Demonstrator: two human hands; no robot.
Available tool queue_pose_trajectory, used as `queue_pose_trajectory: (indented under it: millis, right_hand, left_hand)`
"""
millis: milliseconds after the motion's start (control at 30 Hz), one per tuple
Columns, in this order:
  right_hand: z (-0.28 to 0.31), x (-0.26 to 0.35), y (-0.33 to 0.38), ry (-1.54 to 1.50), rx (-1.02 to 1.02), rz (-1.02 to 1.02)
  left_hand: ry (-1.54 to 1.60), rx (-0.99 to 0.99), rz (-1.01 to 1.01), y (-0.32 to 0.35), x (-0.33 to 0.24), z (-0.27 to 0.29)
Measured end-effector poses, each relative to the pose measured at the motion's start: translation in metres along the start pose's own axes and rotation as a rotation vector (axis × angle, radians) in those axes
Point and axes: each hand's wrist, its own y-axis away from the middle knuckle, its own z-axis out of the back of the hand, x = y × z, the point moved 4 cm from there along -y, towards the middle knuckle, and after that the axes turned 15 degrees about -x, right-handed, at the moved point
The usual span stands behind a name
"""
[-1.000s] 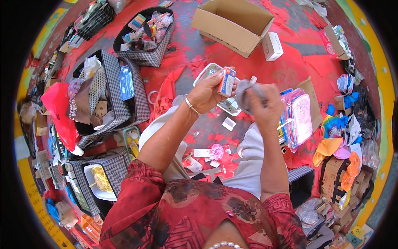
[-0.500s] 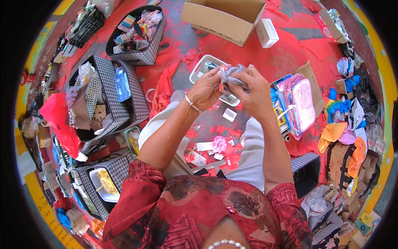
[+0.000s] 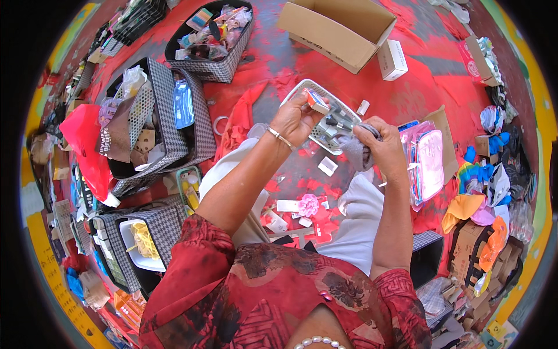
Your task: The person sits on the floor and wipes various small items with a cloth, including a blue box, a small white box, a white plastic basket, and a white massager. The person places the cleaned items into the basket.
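Observation:
Between the fingers of my left hand [image 3: 295, 120] is a small orange and white box [image 3: 317, 101], held over the left side of a white basket [image 3: 298, 89]. Small dark and clear items [image 3: 337, 124] lie inside that basket. My right hand [image 3: 381, 139] grips a grey cloth [image 3: 356, 150], which hangs down beside the basket's right end. The two hands are apart, with the basket below and between them. On the ground under the cloth's left side lies a small white card [image 3: 328, 166].
A cardboard box [image 3: 331, 46] and a white box [image 3: 393, 60] stand ahead. Checked bins [image 3: 163, 125] full of goods are on the left. Pink and clear pouches [image 3: 427, 166] stand on the right. A pink flower [image 3: 308, 205] lies between my legs.
My hands have drawn apart. The grey cloth, earlier against the small box, has moved right and down with my right hand. The box stays in my left hand.

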Motion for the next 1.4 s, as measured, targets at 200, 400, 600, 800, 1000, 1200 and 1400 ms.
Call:
queue_pose_trajectory:
  millis: [200, 400, 600, 800, 1000, 1200, 1400]
  right_hand:
    - [-0.028, 0.02, 0.018, 0.174, -0.219, 0.235]
    - [-0.047, 0.024, 0.021, 0.284, -0.338, 0.562]
    - [-0.049, 0.022, 0.02, 0.228, -0.445, 0.542]
    - [-0.04, 0.011, 0.01, -0.002, -0.314, 0.18]
    - [-0.036, 0.015, 0.007, 0.023, -0.288, 0.244]
    - [-0.04, 0.018, 0.013, 0.298, -0.361, 0.387]
    - [-0.036, 0.02, 0.014, 0.303, -0.392, 0.429]
  left_hand:
    - [-0.044, 0.047, 0.036, 0.007, 0.008, -0.001]
    - [-0.011, 0.003, 0.044, 0.012, 0.018, 0.0]
    - [0.029, 0.029, 0.005, 0.014, 0.021, -0.005]
    - [-0.091, 0.082, -0.099, 0.018, 0.014, -0.009]
    - [-0.186, 0.152, -0.136, 0.018, 0.011, -0.008]
    - [-0.247, 0.029, -0.311, 0.014, 0.014, -0.007]
    - [-0.22, 0.101, -0.289, 0.014, 0.018, -0.011]
